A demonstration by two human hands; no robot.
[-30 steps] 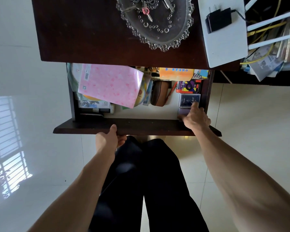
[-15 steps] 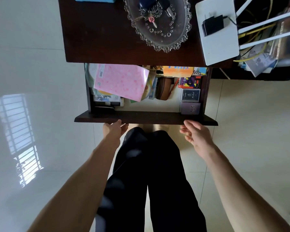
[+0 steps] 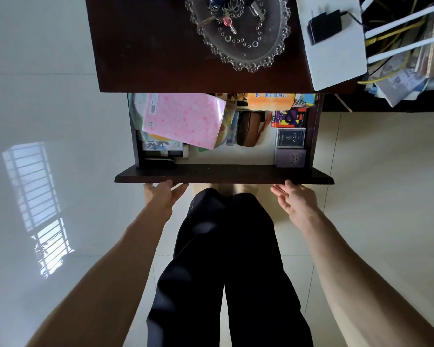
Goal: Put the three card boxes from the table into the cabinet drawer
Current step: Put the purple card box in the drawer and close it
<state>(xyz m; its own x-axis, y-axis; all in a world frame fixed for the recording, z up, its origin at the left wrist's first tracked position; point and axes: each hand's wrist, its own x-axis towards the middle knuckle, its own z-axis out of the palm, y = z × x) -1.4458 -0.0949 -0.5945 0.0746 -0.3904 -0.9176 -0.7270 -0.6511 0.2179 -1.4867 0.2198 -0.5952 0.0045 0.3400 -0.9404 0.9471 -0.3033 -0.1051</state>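
The dark wooden drawer (image 3: pixel 223 174) stands pulled out under the cabinet top (image 3: pixel 145 53). Along its right wall lie three card boxes in a row: a red and purple one (image 3: pixel 289 118) at the back, a dark framed one (image 3: pixel 290 138) in the middle, a purple one (image 3: pixel 290 158) at the front. My left hand (image 3: pixel 164 196) is under the drawer front's left part, fingers spread, touching its edge. My right hand (image 3: pixel 293 199) is at the front's right part, palm up, fingers apart, holding nothing.
The drawer also holds a pink notebook (image 3: pixel 183 119), a brown case (image 3: pixel 248 128), an orange box (image 3: pixel 269 100) and papers. On top sit a glass tray (image 3: pixel 273 53) with keys and a white router (image 3: pixel 336 56) with a black charger (image 3: pixel 324 26). Tiled floor lies all around.
My right hand has come out of the drawer, leaving the purple box at the front right, and now sits below the drawer front. My left hand has stayed at the front edge.
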